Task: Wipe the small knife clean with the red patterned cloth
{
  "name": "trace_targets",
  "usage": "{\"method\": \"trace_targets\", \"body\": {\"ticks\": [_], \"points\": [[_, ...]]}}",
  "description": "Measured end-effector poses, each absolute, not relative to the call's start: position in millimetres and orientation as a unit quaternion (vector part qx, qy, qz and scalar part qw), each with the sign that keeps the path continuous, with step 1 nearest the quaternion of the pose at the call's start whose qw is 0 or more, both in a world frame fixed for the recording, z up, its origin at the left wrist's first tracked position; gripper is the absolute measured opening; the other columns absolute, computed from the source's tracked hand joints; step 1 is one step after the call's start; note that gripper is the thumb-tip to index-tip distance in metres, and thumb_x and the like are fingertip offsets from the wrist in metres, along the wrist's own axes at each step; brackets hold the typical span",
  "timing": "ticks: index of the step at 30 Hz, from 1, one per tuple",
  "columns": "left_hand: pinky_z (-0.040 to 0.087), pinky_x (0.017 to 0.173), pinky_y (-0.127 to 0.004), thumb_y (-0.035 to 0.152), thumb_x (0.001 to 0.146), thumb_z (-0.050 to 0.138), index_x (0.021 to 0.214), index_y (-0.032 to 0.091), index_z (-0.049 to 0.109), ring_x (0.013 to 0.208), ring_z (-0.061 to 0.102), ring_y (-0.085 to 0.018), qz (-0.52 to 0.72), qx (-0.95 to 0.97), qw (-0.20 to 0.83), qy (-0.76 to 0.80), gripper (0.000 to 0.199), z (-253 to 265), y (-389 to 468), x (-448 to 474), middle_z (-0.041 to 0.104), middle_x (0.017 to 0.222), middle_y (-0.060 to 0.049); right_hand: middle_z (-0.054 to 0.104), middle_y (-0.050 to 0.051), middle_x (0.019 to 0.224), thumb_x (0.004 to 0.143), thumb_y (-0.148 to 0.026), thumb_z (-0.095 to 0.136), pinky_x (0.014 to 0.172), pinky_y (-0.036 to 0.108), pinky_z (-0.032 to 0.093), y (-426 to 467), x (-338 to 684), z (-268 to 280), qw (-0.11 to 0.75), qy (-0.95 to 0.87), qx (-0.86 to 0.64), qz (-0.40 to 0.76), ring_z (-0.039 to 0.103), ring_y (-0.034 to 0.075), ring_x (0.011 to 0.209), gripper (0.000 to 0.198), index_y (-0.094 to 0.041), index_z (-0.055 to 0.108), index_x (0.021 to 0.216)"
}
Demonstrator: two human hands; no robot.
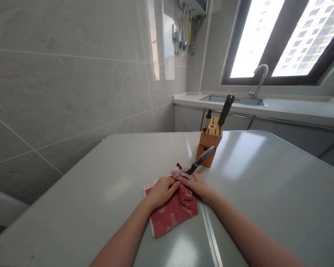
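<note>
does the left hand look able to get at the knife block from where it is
Probably yes. The left hand rests on the red cloth, and the knife block stands just beyond on bare table, though the knife in the right hand angles across that path.

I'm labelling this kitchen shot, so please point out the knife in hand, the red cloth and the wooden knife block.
knife (204,157): head view, on the blade.
red cloth (171,215): head view, on its flat middle.
wooden knife block (208,142): head view, on its front face.
</note>
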State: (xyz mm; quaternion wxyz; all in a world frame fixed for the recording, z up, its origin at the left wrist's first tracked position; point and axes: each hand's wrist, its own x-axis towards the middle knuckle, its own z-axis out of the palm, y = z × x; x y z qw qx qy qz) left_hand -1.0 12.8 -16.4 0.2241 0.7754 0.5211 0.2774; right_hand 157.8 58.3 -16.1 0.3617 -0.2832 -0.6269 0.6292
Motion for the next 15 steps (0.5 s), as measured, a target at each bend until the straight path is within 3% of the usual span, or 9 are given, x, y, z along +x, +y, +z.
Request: {"method": "trace_targets", "body": {"ticks": [15], "points": [[0.038, 0.064, -0.022, 0.037, 0.089, 0.03, 0.073, 0.014, 0.061, 0.067, 0.054, -0.014, 0.267, 0.775, 0.214, 0.531, 0.042, -15.0, 12.4, -0.7, 0.064, 0.081, -0.006, 0.062, 0.003, 0.085, 0.07, -0.037, 0.063, 0.077, 0.03, 0.042, 59.9, 158.0, -19.4, 0.362, -0.628, -0.281, 0.628, 0.055, 0.016, 0.083, 0.026, -0.018, 0.06, 0.088]]}}
